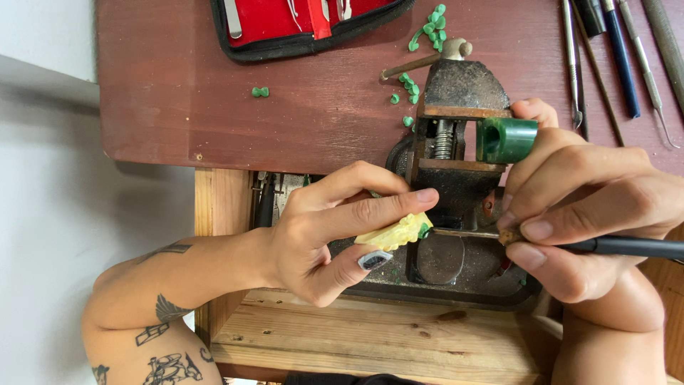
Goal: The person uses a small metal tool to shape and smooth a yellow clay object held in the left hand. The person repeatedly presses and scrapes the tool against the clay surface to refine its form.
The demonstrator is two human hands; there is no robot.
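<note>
Beside a small vise on the worktop, the left hand pinches a yellow carving while the right hand grips a pointed tool touching it.

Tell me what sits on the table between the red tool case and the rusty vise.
In the head view, small green wax bits lie scattered on the dark wood table between the red tool case and the vise.

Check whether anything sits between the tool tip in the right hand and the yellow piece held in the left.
Nothing visible does. The tool tip in the right hand already meets the yellow piece pinched by the left hand.
</note>
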